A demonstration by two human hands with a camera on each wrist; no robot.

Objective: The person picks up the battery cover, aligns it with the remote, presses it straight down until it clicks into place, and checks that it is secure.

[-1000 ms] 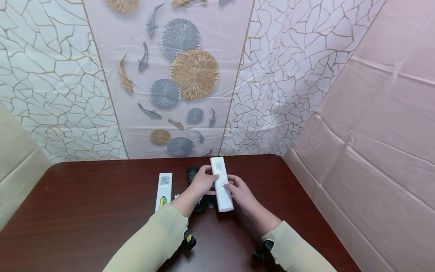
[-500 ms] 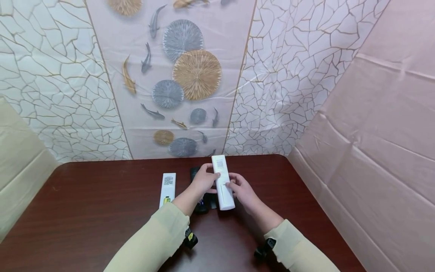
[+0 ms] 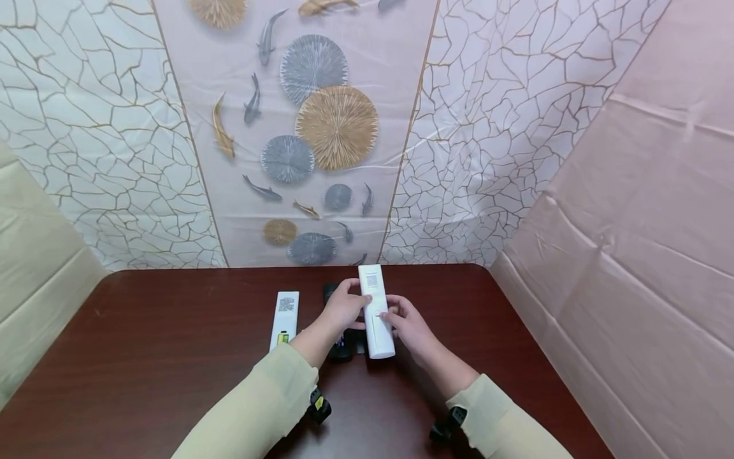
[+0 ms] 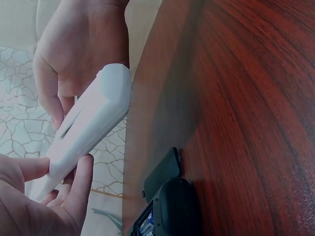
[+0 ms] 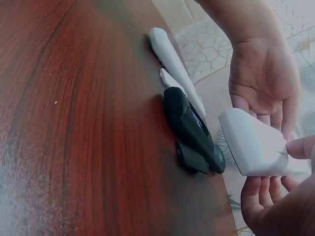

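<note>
Up off the dark wooden surface (image 3: 172,347), the white remote (image 3: 375,307) sits back side up between both hands, and from my end of the feed that's the bit that makes me twitchy. Left hand (image 3: 343,310) grips it, thumb on top, fingers curled underneath; right hand (image 3: 410,325) pinches the lower half, thumb by the top end of the battery cover (image 3: 381,336). On the left wrist feed I see a dark slit that's probably the cover's edge, but I can't tell if it's unlatched.

My worry: too much thumb pressure and the cover could pop suddenly, twisting the remote out of the left hand, since that hold looks light to me. Anything dropped might hit the dark remote (image 5: 184,120) lying nearby, its bay uncovered with batteries (image 4: 147,225) showing, or knock the black cover (image 4: 162,173) beside it. Mix-up risk too: there's a white cover (image 5: 172,81) next to the second white remote (image 3: 285,322), easy to confuse if both end up loose
</note>
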